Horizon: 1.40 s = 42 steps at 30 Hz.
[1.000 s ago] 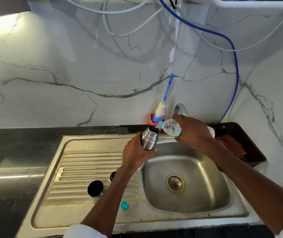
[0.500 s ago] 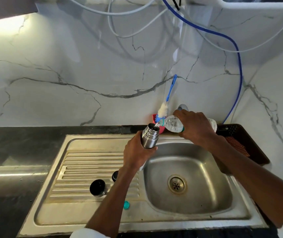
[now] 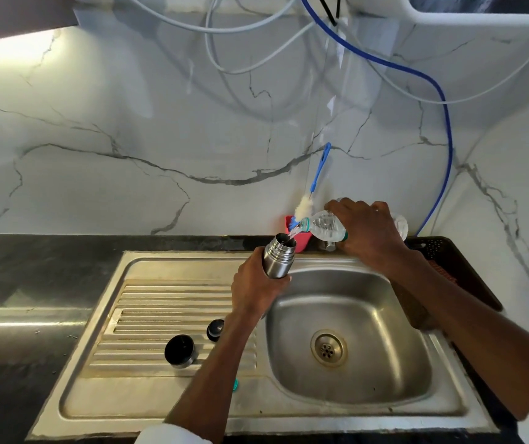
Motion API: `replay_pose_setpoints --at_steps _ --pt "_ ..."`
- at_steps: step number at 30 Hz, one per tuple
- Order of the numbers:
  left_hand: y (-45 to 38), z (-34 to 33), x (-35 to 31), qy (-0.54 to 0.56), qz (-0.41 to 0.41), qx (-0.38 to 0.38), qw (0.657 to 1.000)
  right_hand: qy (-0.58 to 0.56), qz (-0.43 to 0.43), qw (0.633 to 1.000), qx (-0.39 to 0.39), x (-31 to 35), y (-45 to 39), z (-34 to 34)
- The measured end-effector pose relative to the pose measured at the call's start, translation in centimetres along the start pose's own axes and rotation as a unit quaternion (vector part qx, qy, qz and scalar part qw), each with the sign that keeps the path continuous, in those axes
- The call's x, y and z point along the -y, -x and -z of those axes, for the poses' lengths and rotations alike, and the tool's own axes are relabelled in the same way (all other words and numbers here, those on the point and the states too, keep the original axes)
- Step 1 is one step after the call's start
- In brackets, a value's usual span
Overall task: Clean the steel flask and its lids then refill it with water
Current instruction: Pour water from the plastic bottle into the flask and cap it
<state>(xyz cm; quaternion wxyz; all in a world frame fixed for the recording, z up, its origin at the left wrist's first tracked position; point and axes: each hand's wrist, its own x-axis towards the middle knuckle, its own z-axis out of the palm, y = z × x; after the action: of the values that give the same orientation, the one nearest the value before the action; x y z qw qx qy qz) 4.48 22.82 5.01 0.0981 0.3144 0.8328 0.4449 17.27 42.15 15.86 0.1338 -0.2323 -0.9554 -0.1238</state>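
My left hand (image 3: 256,283) grips the steel flask (image 3: 278,259) around its lower body and holds it upright over the sink's left rim. My right hand (image 3: 365,232) holds a clear plastic water bottle (image 3: 324,226) tipped on its side, its mouth just above the flask's opening. A thin stream of water runs from the bottle into the flask. The flask's black cup lid (image 3: 180,350) and its smaller black stopper (image 3: 215,329) sit on the ribbed drainboard (image 3: 160,315). A small teal bottle cap (image 3: 235,384) lies near my left forearm.
The steel sink basin (image 3: 368,379) with its drain lies below my right arm. A blue-handled bottle brush (image 3: 312,190) stands in a red cup (image 3: 303,241) against the marble wall. A dark basket (image 3: 455,267) sits at the right. A blue hose (image 3: 445,139) hangs down the wall.
The plastic bottle has tipped further toward the flask and water now streams into the flask's mouth. Both hands have stayed in about the same place.
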Motion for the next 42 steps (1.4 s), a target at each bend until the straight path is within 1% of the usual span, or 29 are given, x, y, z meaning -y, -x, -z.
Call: replay_pose_setpoints --at_steps 8,12,15,42 --pt "-0.1 -0.2 -0.1 0.001 0.004 -0.005 1.000 0.011 0.005 1.000 0.016 -0.4 -0.5 1.0" --pt "0.1 -0.2 0.0 -0.001 0.004 -0.012 1.000 0.023 0.012 1.000 -0.001 -0.6 -0.6 1.0" --pt "0.1 -0.1 0.0 0.001 0.007 -0.014 1.000 0.026 0.016 1.000 0.005 -0.4 -0.7 1.2" --pt "0.3 -0.2 0.1 0.005 -0.001 -0.014 1.000 -0.004 0.022 1.000 0.017 -0.2 -0.8 1.7"
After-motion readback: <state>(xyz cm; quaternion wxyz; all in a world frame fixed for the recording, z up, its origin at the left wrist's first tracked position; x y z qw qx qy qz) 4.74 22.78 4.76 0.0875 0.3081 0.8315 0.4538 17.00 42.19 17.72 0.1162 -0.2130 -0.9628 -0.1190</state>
